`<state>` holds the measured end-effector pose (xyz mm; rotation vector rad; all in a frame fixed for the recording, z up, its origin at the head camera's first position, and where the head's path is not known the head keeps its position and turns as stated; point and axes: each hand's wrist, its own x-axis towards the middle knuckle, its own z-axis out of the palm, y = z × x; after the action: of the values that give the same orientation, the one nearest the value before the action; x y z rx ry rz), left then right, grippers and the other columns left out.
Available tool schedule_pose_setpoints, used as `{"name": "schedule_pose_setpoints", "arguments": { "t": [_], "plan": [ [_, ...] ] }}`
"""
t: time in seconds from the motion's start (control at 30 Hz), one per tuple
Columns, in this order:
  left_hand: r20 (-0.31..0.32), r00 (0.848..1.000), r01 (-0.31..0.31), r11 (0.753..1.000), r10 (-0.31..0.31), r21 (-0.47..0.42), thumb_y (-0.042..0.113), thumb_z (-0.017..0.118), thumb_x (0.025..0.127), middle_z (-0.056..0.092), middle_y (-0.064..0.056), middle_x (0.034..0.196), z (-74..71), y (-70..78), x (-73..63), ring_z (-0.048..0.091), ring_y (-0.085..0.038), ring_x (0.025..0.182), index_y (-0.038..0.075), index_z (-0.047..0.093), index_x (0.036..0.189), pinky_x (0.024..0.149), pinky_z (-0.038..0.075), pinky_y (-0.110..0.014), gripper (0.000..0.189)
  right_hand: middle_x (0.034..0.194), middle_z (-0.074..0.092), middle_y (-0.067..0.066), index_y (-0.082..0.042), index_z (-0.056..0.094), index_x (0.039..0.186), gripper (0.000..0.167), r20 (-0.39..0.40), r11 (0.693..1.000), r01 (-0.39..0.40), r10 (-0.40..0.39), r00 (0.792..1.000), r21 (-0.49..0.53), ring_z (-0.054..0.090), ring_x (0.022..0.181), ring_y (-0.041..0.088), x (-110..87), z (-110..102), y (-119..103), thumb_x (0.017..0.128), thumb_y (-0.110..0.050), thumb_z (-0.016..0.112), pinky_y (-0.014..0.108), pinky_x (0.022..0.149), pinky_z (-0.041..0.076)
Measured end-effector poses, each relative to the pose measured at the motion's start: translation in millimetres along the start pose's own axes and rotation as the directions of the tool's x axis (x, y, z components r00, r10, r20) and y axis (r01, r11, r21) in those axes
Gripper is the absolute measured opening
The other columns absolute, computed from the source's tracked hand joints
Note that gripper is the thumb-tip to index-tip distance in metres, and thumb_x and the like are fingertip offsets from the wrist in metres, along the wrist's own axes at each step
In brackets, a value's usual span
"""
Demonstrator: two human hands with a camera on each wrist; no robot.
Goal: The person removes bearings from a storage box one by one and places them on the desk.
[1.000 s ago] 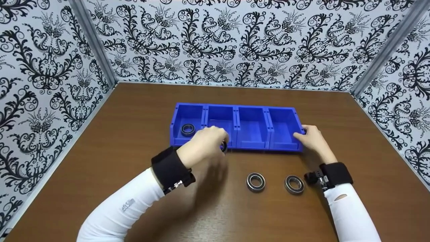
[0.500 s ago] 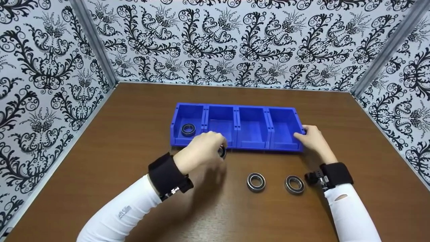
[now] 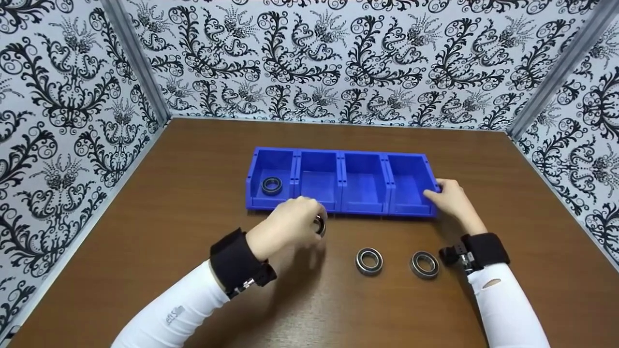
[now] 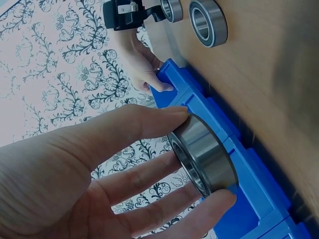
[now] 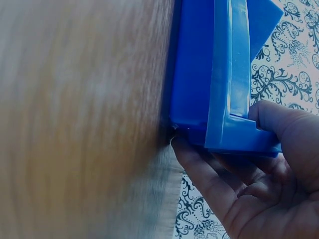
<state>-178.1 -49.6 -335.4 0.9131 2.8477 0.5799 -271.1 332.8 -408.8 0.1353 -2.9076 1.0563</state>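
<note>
My left hand [image 3: 290, 224] pinches a ball bearing [image 4: 207, 154] between thumb and fingers, just in front of the second compartment of a blue four-compartment bin [image 3: 365, 210]. In the left wrist view the bearing's steel outer ring faces the camera. My right hand [image 3: 452, 200] grips the bin's right end wall, thumb inside and fingers outside, as the right wrist view also shows. A second bearing [image 3: 272, 186] lies in the leftmost compartment. Two more, a nearer-middle bearing [image 3: 369, 261] and a right-hand bearing [image 3: 424, 265], lie flat on the table in front of the bin.
The brown wooden table [image 3: 208, 164] carries the bin near its middle. Patterned panels [image 3: 319, 63] wall the back and both sides, with grey metal posts [image 3: 138, 63] at the corners. Black cameras on wristbands [image 3: 239, 263] sit on both wrists.
My left hand has drawn slightly back toward me, away from the bin's front edge, with the bearing still in its fingers. The right hand keeps its grip on the bin.
</note>
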Motion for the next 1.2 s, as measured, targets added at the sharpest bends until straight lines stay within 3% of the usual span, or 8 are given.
{"name": "schedule_pose_setpoints", "arguments": {
  "t": [0.53, 0.9, 1.2],
  "plan": [
    [-0.021, 0.999, -0.050, 0.999, 0.049, -0.002, 0.009, 0.081, 0.077, 0.071, -0.008, 0.095, 13.4, -0.7, -7.9, 0.068, -0.027, 0.088, 0.008, 0.075, 0.092, 0.075, 0.055, -0.046, 0.017, 0.107, 0.067, 0.031, 0.019, 0.058, 0.124, 0.042, -0.011, 1.000, 0.008, -0.008, 1.000, -0.003, 0.063, 0.085, 0.027, 1.4, 0, 0, 0.094, -0.010, 0.059, 0.028, 0.071, 0.047],
    [-0.007, 1.000, -0.025, 1.000, 0.025, 0.002, 0.013, 0.082, 0.076, 0.071, -0.009, 0.094, 20.6, 2.0, -12.7, 0.068, -0.030, 0.091, 0.011, 0.076, 0.095, 0.073, 0.055, -0.045, 0.020, 0.107, 0.069, 0.032, 0.019, 0.057, 0.127, 0.044, 0.002, 1.000, 0.014, -0.014, 1.000, 0.006, 0.062, 0.074, 0.013, 1.6, -1, 2, 0.094, -0.010, 0.058, 0.022, 0.065, 0.046],
    [0.005, 1.000, -0.025, 0.999, 0.025, 0.024, 0.011, 0.083, 0.074, 0.069, -0.006, 0.091, 28.9, 4.2, -16.3, 0.068, -0.028, 0.090, 0.009, 0.075, 0.095, 0.073, 0.055, -0.043, 0.023, 0.106, 0.069, 0.031, 0.019, 0.057, 0.126, 0.044, 0.003, 1.000, -0.001, 0.001, 1.000, 0.002, 0.063, 0.077, 0.016, 0.1, 0, 3, 0.094, -0.011, 0.057, 0.024, 0.067, 0.047]
  ]
}}
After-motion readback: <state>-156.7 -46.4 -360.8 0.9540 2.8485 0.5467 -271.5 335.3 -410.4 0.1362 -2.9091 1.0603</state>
